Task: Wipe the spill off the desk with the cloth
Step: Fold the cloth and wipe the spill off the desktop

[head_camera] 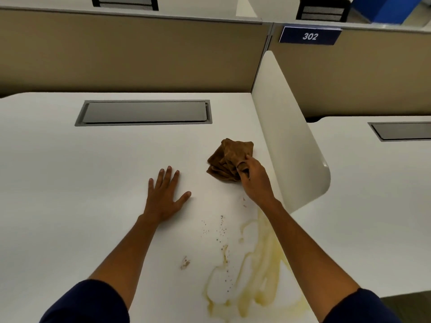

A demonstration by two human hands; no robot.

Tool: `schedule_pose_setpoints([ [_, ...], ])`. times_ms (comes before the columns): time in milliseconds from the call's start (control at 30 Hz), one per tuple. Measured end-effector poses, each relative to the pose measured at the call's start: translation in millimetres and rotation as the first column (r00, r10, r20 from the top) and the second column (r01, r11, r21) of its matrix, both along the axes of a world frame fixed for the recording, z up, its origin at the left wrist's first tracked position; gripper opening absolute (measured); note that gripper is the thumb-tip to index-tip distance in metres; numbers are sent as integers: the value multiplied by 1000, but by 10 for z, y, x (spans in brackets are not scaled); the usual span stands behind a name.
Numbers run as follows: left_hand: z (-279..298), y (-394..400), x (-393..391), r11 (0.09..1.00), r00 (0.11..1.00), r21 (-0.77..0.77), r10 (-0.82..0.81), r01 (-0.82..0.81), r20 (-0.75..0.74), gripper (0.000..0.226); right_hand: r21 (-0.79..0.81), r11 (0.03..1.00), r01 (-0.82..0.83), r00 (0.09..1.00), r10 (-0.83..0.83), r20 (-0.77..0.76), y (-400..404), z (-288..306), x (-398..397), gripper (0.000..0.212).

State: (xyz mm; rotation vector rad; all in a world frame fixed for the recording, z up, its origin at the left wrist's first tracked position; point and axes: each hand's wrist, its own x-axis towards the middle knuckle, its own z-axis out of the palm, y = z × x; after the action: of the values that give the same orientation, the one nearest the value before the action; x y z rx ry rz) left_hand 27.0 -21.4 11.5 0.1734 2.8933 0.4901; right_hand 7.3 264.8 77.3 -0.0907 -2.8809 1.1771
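Observation:
A crumpled brown cloth (227, 159) lies on the white desk (81, 183) near the side divider. My right hand (254, 178) pinches the cloth's near right corner between thumb and fingers. A yellowish spill (256, 271) with brown specks and a small brown smear (185, 262) spreads over the desk's near right part, partly under my right forearm. My left hand (164, 197) rests flat on the desk, fingers spread, left of the cloth and apart from it.
A grey cable hatch (144, 112) is set into the desk at the back. A rounded white divider (286, 136) stands along the right edge. Beige partition panels rise behind, one bearing a blue "302" sign (309, 36). A neighbouring desk (373, 206) lies to the right.

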Motion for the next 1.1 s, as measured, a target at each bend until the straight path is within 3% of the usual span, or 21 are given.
schedule_pose_setpoints([
  [133,-9,-111,325,998,1000,57,2,-3,7,100,136,983,120,989,-107,-105,-180,3,346,37],
  [267,0,-255,566,995,1000,101,-1,0,15,100,73,900,430,892,-412,-186,-422,32,526,32],
  [367,19,-321,680,988,1000,155,12,-14,14,95,-22,865,501,858,-500,-115,-564,71,479,34],
  [500,83,-365,756,981,999,189,33,-35,10,85,-63,901,430,901,-432,-41,-697,58,327,34],
  [633,161,-371,729,983,999,181,43,-41,-5,83,37,949,312,946,-314,81,-791,57,179,60],
  [700,179,-368,693,986,999,157,51,-49,-11,84,105,936,335,929,-347,129,-844,75,116,68],
  [867,140,-356,621,990,999,134,50,-47,-19,85,290,861,417,880,-463,110,-951,19,41,64],
  [1100,12,-347,566,990,998,127,60,-59,1,86,357,847,394,850,-483,208,-1047,-92,-213,107],
])
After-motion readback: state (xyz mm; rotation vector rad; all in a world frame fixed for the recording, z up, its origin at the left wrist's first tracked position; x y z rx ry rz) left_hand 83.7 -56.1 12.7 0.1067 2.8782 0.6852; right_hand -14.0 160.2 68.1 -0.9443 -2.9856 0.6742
